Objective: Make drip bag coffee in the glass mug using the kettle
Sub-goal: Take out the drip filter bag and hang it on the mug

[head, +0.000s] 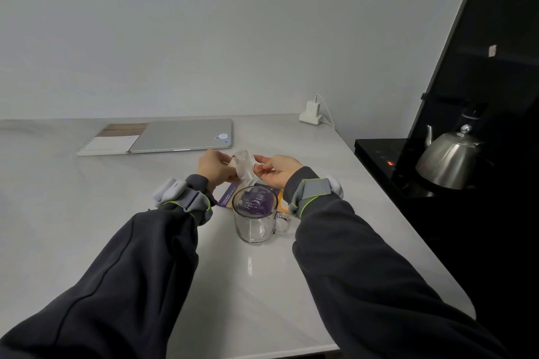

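Table (pixel 87 213): I see a pale glossy top filling the lower frame, both my dark sleeves reaching in from 6 o'clock.
Laptop (pixel 183 135): closed, silver, lying flat at 11 o'clock near the wall, touching a spiral notebook (pixel 112 141) on its left.
Kettle (pixel 449 160): steel, sitting at 3 o'clock on a black stand (pixel 376 154), well apart from my hands; a small red light shows on the stand.
Glass mug (pixel 254 217): upright and empty at centre, handle pointing to 3 o'clock, between my wrists.
Purple wrapper (pixel 230 197): flat on the table just behind the mug, at its 12 o'clock, partly seen through the glass.
Charger (pixel 312 112): white, at 1 o'clock by the wall.
Left hand (pixel 211 167): fingers pressed together, pinching the left edge of the bag.
Right hand (pixel 275 170): palm up, fingertips nipping the right edge, other fingers loosely curled.
Drip bag (pixel 243 167): white, held in the air between both hands, above and behind the mug.
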### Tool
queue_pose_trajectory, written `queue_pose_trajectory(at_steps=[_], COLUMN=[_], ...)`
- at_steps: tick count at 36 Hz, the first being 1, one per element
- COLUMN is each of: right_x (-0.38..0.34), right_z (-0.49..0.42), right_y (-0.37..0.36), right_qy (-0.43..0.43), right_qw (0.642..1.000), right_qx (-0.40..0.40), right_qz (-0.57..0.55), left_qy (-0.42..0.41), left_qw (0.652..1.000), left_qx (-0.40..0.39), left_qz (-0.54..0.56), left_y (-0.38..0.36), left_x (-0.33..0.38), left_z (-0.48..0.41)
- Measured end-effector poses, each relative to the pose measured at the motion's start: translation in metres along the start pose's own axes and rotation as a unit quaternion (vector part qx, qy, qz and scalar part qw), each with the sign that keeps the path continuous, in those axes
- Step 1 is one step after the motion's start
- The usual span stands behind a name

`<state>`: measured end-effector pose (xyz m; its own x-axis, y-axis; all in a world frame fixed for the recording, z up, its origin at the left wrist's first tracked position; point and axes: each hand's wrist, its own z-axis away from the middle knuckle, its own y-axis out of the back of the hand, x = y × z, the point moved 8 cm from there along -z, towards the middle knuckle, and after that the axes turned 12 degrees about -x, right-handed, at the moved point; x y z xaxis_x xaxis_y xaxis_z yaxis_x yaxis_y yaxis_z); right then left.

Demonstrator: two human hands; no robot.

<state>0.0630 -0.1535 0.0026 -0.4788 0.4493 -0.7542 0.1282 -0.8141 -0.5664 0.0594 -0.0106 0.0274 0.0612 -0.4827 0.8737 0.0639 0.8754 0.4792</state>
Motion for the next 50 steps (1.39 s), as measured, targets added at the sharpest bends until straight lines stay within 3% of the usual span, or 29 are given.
queue_pose_trajectory(at_steps=[8, 12, 14, 18, 23, 32, 41, 46, 50], right_x=[0.001, -0.006, -0.008, -0.014, -0.018, -0.024, -0.034, -0.035, -0.034], right_z=[-0.007, -0.011, -0.011, -0.014, -0.012, -0.012, -0.011, -0.012, -0.01], right_y=[-0.013, -0.022, -0.027, -0.029, -0.035, -0.028, -0.03, -0.022, -0.024], right_qy=[0.018, 0.032, 0.037, 0.053, 0.046, 0.052, 0.057, 0.05, 0.046], right_qw=[0.998, 0.988, 0.977, 0.937, 0.899, 0.909, 0.913, 0.912, 0.91], right_qx=[-0.02, -0.034, -0.041, 0.016, 0.03, 0.021, 0.026, 0.035, 0.024], right_qz=[0.05, 0.144, 0.206, 0.344, 0.434, 0.413, 0.404, 0.406, 0.412], left_qy=[-0.053, -0.049, -0.044, -0.031, -0.021, 0.033, 0.002, -0.044, -0.07], left_qw=[0.995, 0.995, 0.995, 0.997, 1.0, 0.981, 0.936, 0.931, 0.942], left_qx=[0.049, 0.045, 0.044, 0.035, 0.007, -0.111, -0.17, -0.21, -0.193], left_qz=[-0.075, -0.074, -0.074, -0.053, 0.004, 0.153, 0.307, 0.296, 0.266], left_y=[-0.002, -0.004, -0.005, -0.005, -0.005, -0.018, -0.025, -0.022, -0.021], left_x=[0.019, 0.021, 0.021, 0.018, 0.01, -0.004, -0.006, -0.004, 0.002], left_z=[-0.001, -0.002, -0.004, -0.002, -0.001, 0.0, 0.01, 0.016, 0.021])
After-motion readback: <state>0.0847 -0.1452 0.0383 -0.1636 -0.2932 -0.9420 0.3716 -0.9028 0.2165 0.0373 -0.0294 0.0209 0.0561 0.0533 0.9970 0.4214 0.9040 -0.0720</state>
